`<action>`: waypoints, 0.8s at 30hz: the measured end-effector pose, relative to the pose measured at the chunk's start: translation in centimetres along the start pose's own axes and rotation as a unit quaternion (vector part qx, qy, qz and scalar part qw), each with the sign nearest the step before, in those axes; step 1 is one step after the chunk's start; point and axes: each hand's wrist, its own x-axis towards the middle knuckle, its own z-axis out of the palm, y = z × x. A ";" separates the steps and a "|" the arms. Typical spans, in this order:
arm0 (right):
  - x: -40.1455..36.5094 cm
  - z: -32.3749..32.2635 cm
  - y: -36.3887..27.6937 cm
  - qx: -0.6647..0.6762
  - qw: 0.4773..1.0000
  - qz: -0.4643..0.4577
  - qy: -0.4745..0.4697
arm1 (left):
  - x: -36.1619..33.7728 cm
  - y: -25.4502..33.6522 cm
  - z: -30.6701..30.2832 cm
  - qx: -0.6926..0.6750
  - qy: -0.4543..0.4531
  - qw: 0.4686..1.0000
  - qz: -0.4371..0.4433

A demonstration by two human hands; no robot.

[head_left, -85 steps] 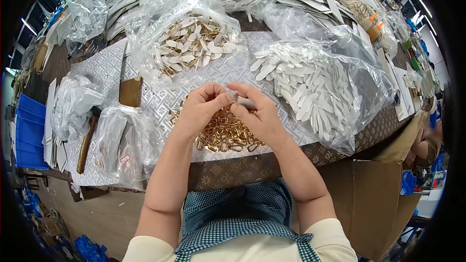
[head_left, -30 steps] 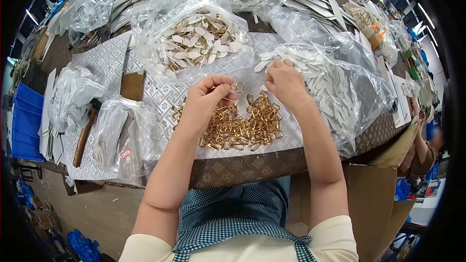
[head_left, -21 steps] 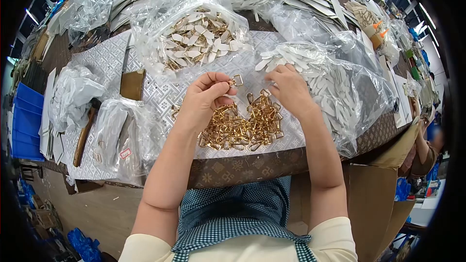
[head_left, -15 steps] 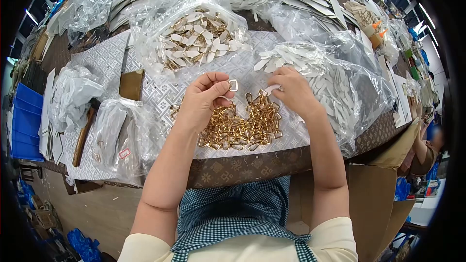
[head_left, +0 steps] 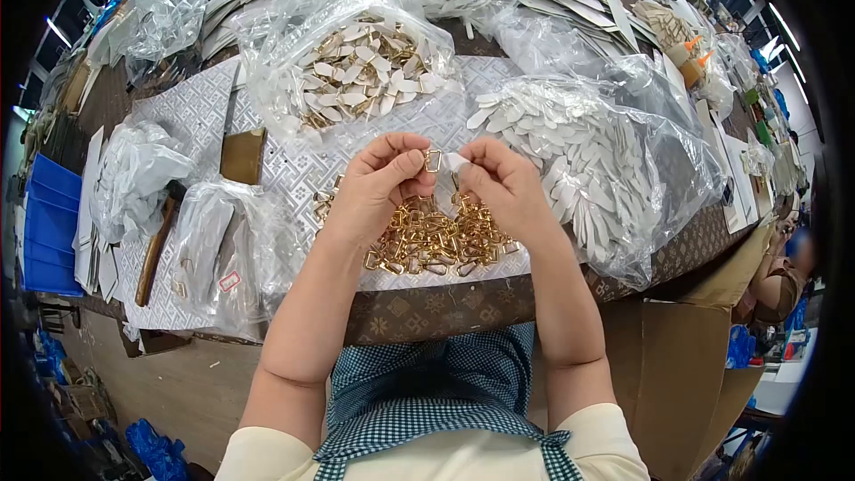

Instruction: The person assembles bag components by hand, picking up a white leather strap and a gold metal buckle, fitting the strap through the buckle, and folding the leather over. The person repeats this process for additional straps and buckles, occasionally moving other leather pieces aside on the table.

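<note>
Pinched between the thumb and fingers of my left hand (head_left: 385, 174) is a gold metal buckle ring (head_left: 433, 160), held upright. My right hand (head_left: 503, 180) grips a small white strap piece (head_left: 455, 161), its end right beside the ring. Beneath both hands lies a heap of gold metal clasps (head_left: 441, 236). To the right, a clear plastic bag (head_left: 663, 174) spills out many loose white strap pieces (head_left: 583, 160). Behind my hands, another clear bag (head_left: 267, 71) holds white pieces fitted with gold hardware (head_left: 365, 71).
A hammer (head_left: 158, 245) rests on the left by wrapped plastic bundles (head_left: 232, 249). Blue bins (head_left: 55, 227) stand at the far left. Flat white sheets (head_left: 588, 4) are stacked at the back. A cardboard box (head_left: 677, 365) sits at the right below the table edge. Another person (head_left: 777, 289) is at far right.
My right hand has moved left from the loose white pieces to my left hand, bringing a white strap piece up to the ring. The left hand has barely shifted.
</note>
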 end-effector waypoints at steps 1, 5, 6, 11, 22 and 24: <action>-0.2 0.5 0.1 0.079 0.997 0.020 -0.010 | 0.0 -0.1 0.0 0.001 -0.001 1.000 0.005; -0.6 1.3 1.2 0.148 0.988 0.010 -0.033 | -0.1 -0.5 0.1 0.050 -0.019 0.998 0.021; -0.7 1.3 1.1 0.156 0.987 0.018 -0.024 | -0.1 -0.6 0.1 0.073 -0.028 0.997 0.024; -0.9 1.6 1.0 0.164 0.986 0.018 0.025 | -0.3 -0.7 0.7 0.237 -0.012 0.970 0.059; -1.5 1.5 1.3 -0.047 0.998 -0.050 -0.005 | -0.7 0.9 0.3 0.193 -0.050 0.978 -0.069; -1.5 1.6 1.3 -0.050 0.997 -0.050 -0.004 | -0.7 0.8 0.4 0.210 -0.051 0.975 -0.056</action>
